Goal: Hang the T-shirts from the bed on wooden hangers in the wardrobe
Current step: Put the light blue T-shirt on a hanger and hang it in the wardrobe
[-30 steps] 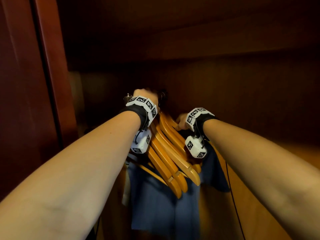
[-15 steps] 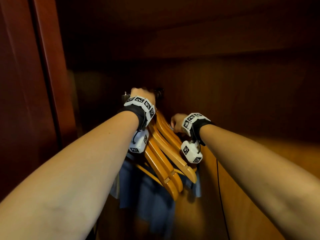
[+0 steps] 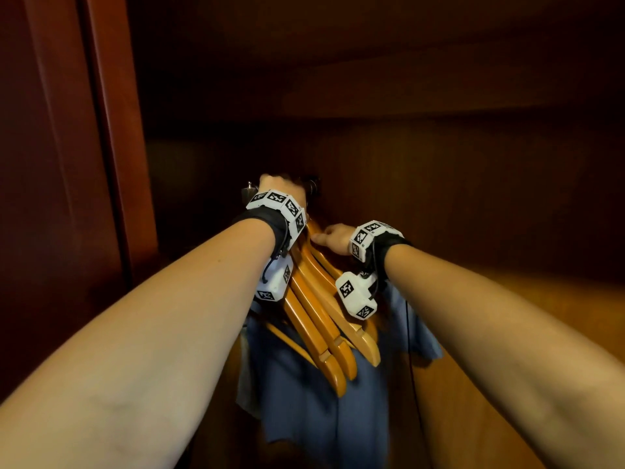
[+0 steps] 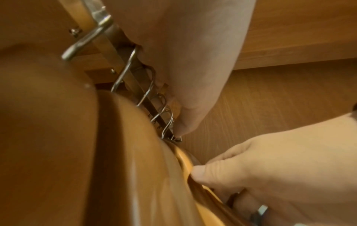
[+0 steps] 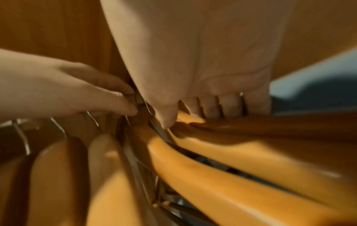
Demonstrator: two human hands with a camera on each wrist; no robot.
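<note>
Several wooden hangers (image 3: 321,319) hang bunched on the wardrobe's metal rail (image 4: 139,73) by wire hooks (image 4: 166,116). A blue T-shirt (image 3: 321,428) hangs below and behind them. My left hand (image 3: 277,184) is up at the rail, its fingertips (image 5: 125,104) pinching a hanger hook. My right hand (image 3: 333,238) grips the shoulder of the rightmost wooden hanger (image 5: 251,126) just below its hook, with the thumb (image 4: 208,172) pressed on the wood and the fingers (image 5: 210,107) curled over it. Which hanger carries the T-shirt is hidden.
The dark red wardrobe door frame (image 3: 111,137) stands close on the left. The wooden back wall (image 3: 473,198) and a shelf (image 3: 439,93) overhead enclose the space. A black cable (image 3: 411,350) runs down from my right wrist.
My right hand has slid a little left along the hanger toward the hooks. The blue T-shirt has swung and now spreads wider again. My left hand stays at the rail.
</note>
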